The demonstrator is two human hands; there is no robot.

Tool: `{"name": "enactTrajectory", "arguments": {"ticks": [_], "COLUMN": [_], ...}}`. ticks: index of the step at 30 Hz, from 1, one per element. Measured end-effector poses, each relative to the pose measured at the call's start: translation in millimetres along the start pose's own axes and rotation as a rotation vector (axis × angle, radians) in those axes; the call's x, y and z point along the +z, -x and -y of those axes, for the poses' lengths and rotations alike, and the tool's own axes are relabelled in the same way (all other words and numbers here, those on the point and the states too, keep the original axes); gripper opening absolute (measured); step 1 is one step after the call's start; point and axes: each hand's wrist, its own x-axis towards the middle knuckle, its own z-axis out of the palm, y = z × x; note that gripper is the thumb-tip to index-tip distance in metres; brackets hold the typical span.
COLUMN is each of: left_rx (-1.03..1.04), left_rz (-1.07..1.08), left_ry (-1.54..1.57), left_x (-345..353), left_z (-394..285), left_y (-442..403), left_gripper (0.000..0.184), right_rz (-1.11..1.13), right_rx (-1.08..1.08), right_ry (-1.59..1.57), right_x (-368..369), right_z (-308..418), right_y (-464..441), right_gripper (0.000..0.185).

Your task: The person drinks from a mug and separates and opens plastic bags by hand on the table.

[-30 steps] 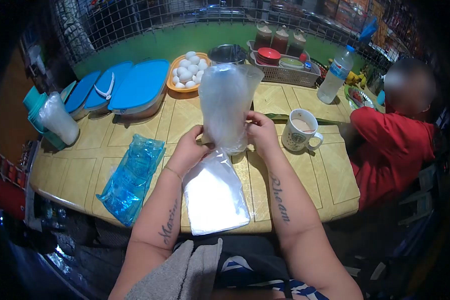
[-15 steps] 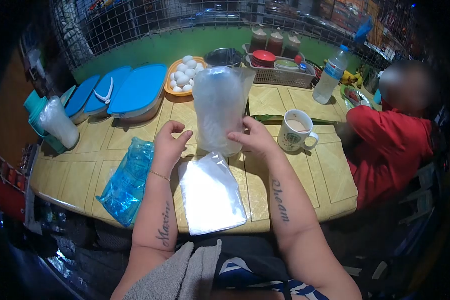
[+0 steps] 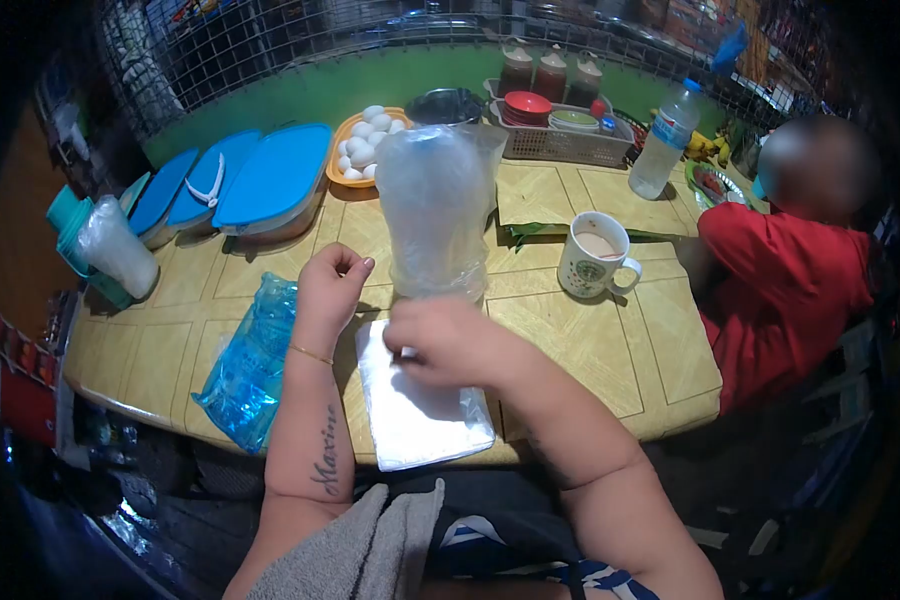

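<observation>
My left hand (image 3: 334, 280) hovers over the table with its fingers curled in and thumb close to them; nothing shows in it. My right hand (image 3: 440, 342) is over the top part of a flat stack of clear plastic bags (image 3: 425, 420), fingers bent downward. Its fingertips are partly hidden and slightly blurred, so whether they pinch a bag cannot be seen. Just beyond it stands a tall, clear plastic-wrapped bundle (image 3: 432, 215). A crinkled blue plastic pack (image 3: 250, 365) lies left of my left forearm.
A mug (image 3: 595, 258) with a milky brown drink stands to the right, with a water bottle (image 3: 667, 145) behind it. Blue-lidded containers (image 3: 275, 180), an orange bowl of eggs (image 3: 345, 181) and a condiment basket (image 3: 560, 145) line the back. A person in red (image 3: 790, 280) sits at right.
My right hand has moved from the side of the wrapped bundle down and left over the bag stack. My left hand has stayed near its place, its fingers drawn closer together.
</observation>
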Motion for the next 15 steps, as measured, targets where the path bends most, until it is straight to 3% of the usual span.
{"name": "enactTrajectory", "arguments": {"ticks": [3,6,13,15], "left_rx": [0.044,0.066,0.095,0.136], "left_rz": [-0.01,-0.009,-0.037,-0.011], "left_ry": [0.007,0.007,0.063,0.202], "left_x": [4,6,5,4], "left_z": [3,3,-2,-5], "left_y": [-1,0,2,2], "left_gripper": [0.018,0.018,0.019,0.02], "right_rz": [0.505,0.604,0.429,0.323], "right_rx": [0.154,0.194,0.212,0.227], "right_ry": [0.118,0.138,-0.05,-0.06], "right_x": [21,29,16,5], "right_z": [10,8,-9,-9], "right_y": [-5,-8,-1,0], "right_gripper": [0.02,0.017,0.011,0.01]}}
